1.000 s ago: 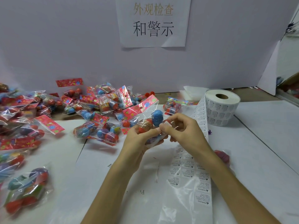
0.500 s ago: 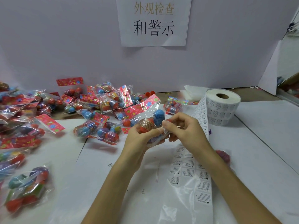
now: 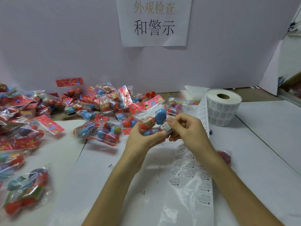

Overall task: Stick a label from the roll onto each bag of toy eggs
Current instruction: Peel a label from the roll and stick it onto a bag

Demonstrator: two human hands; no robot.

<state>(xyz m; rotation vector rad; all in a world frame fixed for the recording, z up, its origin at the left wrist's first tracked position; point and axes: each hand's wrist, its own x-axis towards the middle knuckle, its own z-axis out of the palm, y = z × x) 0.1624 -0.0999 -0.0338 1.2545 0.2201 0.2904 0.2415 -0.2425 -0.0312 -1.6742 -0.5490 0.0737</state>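
My left hand (image 3: 141, 139) grips a clear bag of toy eggs (image 3: 152, 120) with a red flowered header, held above the table's middle. My right hand (image 3: 187, 128) pinches a small white warning label (image 3: 165, 127) against the bag's lower right corner. The label roll (image 3: 223, 107) stands at the back right. Its strip of labels (image 3: 192, 168) trails down the table under my right forearm.
Several bags of toy eggs (image 3: 101, 110) lie heaped at the back left and along the left edge (image 3: 22, 191). One more bag (image 3: 224, 156) lies behind my right forearm. A white partition with a paper sign (image 3: 154, 22) closes the back. White paper sheets (image 3: 260, 144) cover the table.
My right hand's fingers have shifted slightly on the bag, and the white label now shows pressed at its lower corner. The bag and my left hand have stayed nearly in place.
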